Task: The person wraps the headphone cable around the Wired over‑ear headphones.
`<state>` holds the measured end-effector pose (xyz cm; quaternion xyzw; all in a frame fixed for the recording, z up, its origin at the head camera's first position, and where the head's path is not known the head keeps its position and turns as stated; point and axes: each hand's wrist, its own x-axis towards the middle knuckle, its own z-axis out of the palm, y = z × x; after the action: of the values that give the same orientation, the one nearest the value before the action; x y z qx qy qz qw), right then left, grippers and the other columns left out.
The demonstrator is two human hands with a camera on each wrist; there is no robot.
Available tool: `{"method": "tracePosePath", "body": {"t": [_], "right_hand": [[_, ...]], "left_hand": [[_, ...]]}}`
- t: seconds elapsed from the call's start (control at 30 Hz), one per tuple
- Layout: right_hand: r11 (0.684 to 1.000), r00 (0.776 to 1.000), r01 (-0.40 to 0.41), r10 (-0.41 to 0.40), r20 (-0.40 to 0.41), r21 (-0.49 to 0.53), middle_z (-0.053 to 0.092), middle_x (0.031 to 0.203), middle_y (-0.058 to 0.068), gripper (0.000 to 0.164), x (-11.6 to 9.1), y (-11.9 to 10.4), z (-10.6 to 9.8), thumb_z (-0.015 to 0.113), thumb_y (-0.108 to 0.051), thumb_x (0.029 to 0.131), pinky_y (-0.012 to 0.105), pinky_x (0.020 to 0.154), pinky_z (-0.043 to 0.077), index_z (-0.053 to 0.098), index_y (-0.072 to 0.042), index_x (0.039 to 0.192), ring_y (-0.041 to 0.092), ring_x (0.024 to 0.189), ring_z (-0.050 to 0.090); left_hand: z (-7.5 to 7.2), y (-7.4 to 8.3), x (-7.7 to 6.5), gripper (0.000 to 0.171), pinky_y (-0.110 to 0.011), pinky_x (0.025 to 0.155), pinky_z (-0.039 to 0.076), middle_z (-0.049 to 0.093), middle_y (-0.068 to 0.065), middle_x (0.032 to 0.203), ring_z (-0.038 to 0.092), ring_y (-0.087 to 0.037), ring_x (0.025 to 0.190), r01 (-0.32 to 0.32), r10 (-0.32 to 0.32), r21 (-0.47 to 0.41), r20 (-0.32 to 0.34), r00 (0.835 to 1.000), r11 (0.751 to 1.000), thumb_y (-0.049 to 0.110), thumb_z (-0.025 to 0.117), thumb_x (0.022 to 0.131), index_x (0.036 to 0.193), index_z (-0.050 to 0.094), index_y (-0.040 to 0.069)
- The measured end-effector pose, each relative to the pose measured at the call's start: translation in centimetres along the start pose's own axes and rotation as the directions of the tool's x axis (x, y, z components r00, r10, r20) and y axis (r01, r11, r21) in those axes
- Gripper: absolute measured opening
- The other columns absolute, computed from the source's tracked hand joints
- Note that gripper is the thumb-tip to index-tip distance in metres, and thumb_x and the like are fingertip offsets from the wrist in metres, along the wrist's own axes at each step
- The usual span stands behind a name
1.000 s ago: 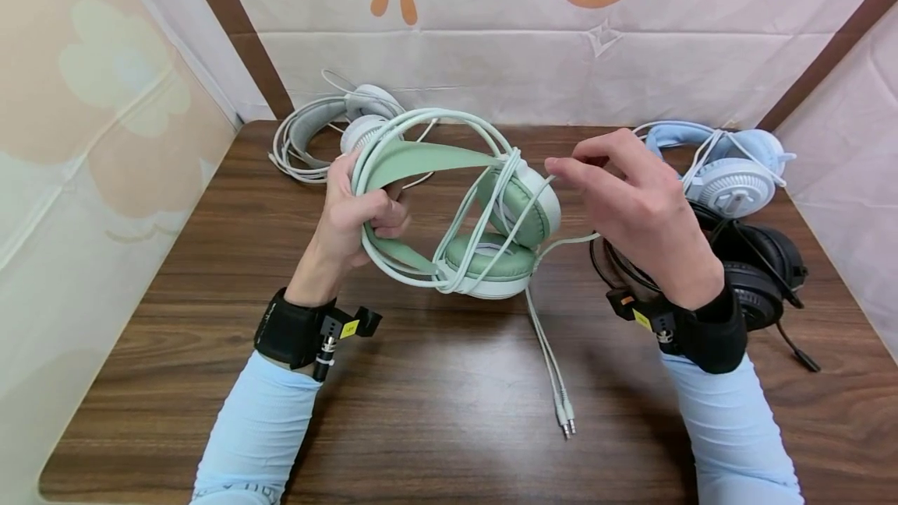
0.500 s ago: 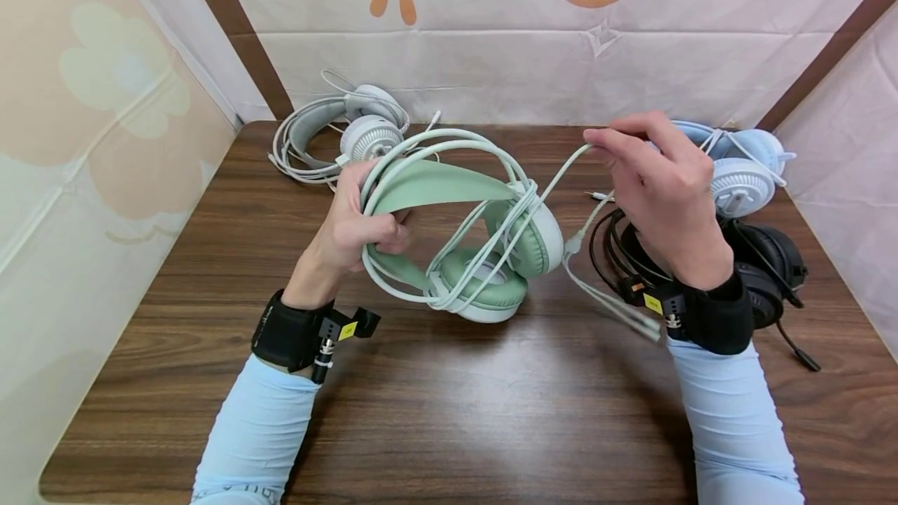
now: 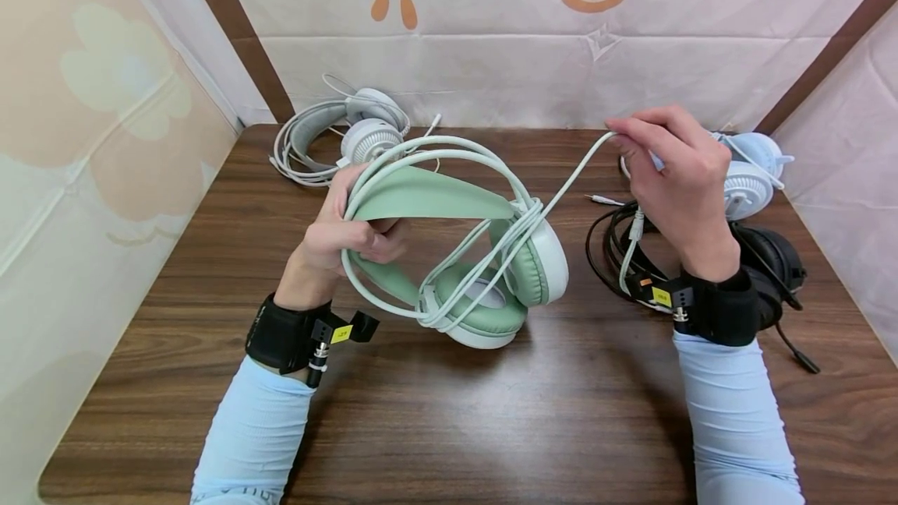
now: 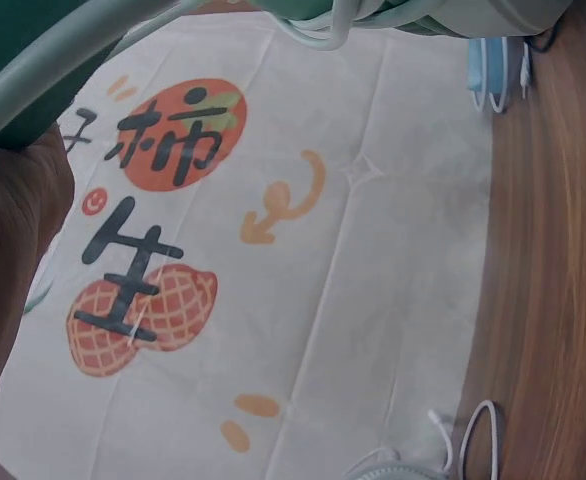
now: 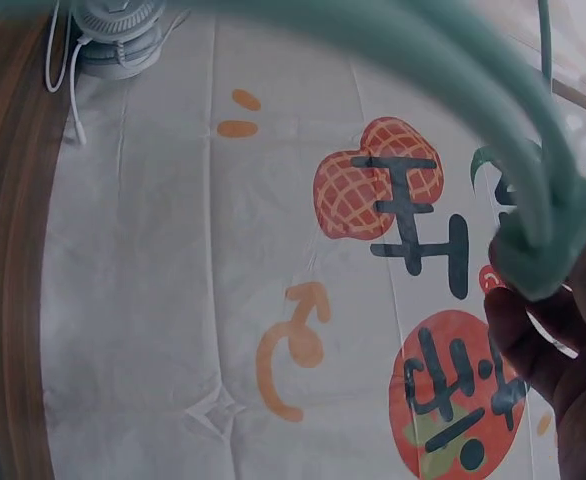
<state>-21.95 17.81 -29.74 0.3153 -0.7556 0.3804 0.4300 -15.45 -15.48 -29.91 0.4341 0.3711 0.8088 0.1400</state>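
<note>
A pair of pale green headphones [image 3: 438, 195] is held above the table in the head view, tilted, with its ear cups to the right. My left hand [image 3: 340, 236] grips the headband, fingers curled round it. Loops of the headphone cable [image 3: 570, 178] run along the headband and cross the ear cups. My right hand [image 3: 677, 185] pinches that cable between thumb and fingertips, and it stretches taut up from the ear cups. Below the right hand hangs a further stretch of cable with a thicker joint [image 3: 635, 228]. In the right wrist view the cable [image 5: 548, 235] shows blurred close to the fingers.
White headphones [image 3: 368, 139] lie at the back left of the wooden table [image 3: 449, 427]. Blue headphones [image 3: 751, 187] lie at the back right, partly behind my right hand. A black headset [image 3: 775, 263] sits in front of them. A printed cloth [image 3: 491, 76] hangs behind the table.
My right hand has taken the green cable and moved right and up, drawing it taut. The hanging plug ends have swung right, behind my right wrist. The green headphones have tilted and lowered slightly.
</note>
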Motion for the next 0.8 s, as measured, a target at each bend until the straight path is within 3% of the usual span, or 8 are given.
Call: {"method": "tracePosePath", "body": {"t": [0.17, 0.27, 0.37, 0.47, 0.5, 0.6, 0.7, 0.8], "right_hand": [[0.999, 0.998, -0.029, 0.028, 0.064, 0.018, 0.074, 0.091, 0.017, 0.014, -0.1, 0.9, 0.2, 0.07, -0.001, 0.093, 0.008, 0.076, 0.04, 0.079, -0.001, 0.103, 0.011, 0.081, 0.065], [0.999, 0.987, -0.043, 0.039, 0.158, 0.023, 0.073, 0.085, 0.014, 0.016, -0.4, 1.5, 0.6, 0.068, -0.001, 0.094, 0.006, 0.073, 0.04, 0.078, -0.001, 0.106, -0.004, 0.078, 0.058], [0.998, 0.961, -0.063, 0.058, 0.272, 0.011, 0.073, 0.08, 0.012, 0.016, -0.7, 2.0, 1.0, 0.065, -0.002, 0.096, 0.004, 0.071, 0.042, 0.076, 0.001, 0.107, -0.004, 0.073, 0.059], [0.996, 0.92, -0.086, 0.089, 0.381, -0.025, 0.072, 0.076, 0.009, 0.015, -1.0, 2.3, 1.3, 0.062, -0.005, 0.099, 0.006, 0.068, 0.042, 0.075, 0.0, 0.105, 0.001, 0.067, 0.06], [0.995, 0.906, -0.097, 0.102, 0.411, -0.034, 0.071, 0.074, 0.008, 0.015, -1.1, 2.4, 1.5, 0.062, -0.006, 0.099, 0.007, 0.067, 0.042, 0.075, -0.001, 0.103, 0.003, 0.066, 0.059], [0.99, 0.857, -0.123, 0.142, 0.496, -0.071, 0.067, 0.068, 0.004, 0.016, -1.3, 2.5, 1.8, 0.059, -0.009, 0.102, 0.011, 0.064, 0.04, 0.074, -0.005, 0.098, 0.003, 0.061, 0.056], [0.985, 0.796, -0.143, 0.175, 0.579, -0.1, 0.066, 0.065, 0.003, 0.02, -1.5, 2.6, 2.3, 0.055, -0.013, 0.104, 0.016, 0.062, 0.041, 0.071, -0.007, 0.093, 0.006, 0.059, 0.056], [0.976, 0.719, -0.181, 0.216, 0.661, -0.122, 0.067, 0.067, 0.004, 0.022, -1.7, 2.6, 2.9, 0.052, -0.015, 0.105, 0.023, 0.061, 0.045, 0.067, -0.007, 0.091, 0.01, 0.058, 0.059]], "left_hand": [[-0.2, 0.4, -0.1, 0.069, -0.02, 0.038, 0.017, 0.019, 0.0, 0.058, 0.021, -0.011, 0.043, -0.043, 0.044, -0.137, 0.004, 0.999, 0.99, -0.014, 0.024, 0.052, 0.112, 0.059, -0.006], [-0.4, 0.5, -0.2, 0.07, -0.02, 0.038, 0.02, 0.019, 0.0, 0.059, 0.024, -0.012, 0.041, -0.079, 0.088, -0.248, 0.026, 0.996, 0.966, -0.014, 0.025, 0.054, 0.116, 0.055, -0.009], [-0.6, 0.6, -0.3, 0.055, -0.019, 0.039, 0.021, 0.018, 0.001, 0.059, 0.024, -0.012, 0.041, -0.109, 0.124, -0.346, 0.022, 0.992, 0.932, -0.013, 0.029, 0.059, 0.108, 0.052, -0.011], [-0.6, 0.7, -0.3, 0.022, -0.018, 0.04, 0.02, 0.018, 0.002, 0.06, 0.022, -0.01, 0.041, -0.156, 0.158, -0.432, -0.031, 0.987, 0.888, -0.012, 0.032, 0.063, 0.081, 0.039, -0.003], [-0.6, 0.8, -0.3, 0.019, -0.018, 0.04, 0.02, 0.018, 0.002, 0.06, 0.022, -0.009, 0.041, -0.18, 0.175, -0.462, -0.054, 0.983, 0.868, -0.012, 0.033, 0.063, 0.075, 0.031, 0.003], [-0.5, 1.1, -0.1, 0.033, -0.017, 0.041, 0.02, 0.018, 0.003, 0.06, 0.022, -0.008, 0.041, -0.257, 0.213, -0.533, -0.143, 0.966, 0.806, -0.01, 0.035, 0.064, 0.071, 0.017, 0.016], [-0.4, 1.4, 0.0, 0.035, -0.017, 0.041, 0.021, 0.019, 0.004, 0.059, 0.024, -0.008, 0.042, -0.322, 0.228, -0.571, -0.232, 0.946, 0.755, -0.009, 0.037, 0.063, 0.071, 0.016, 0.017], [-0.5, 1.6, 0.1, 0.033, -0.017, 0.041, 0.023, 0.02, 0.005, 0.059, 0.024, -0.008, 0.041, -0.354, 0.212, -0.608, -0.295, 0.932, 0.711, -0.008, 0.038, 0.064, 0.07, 0.018, 0.017]]}}
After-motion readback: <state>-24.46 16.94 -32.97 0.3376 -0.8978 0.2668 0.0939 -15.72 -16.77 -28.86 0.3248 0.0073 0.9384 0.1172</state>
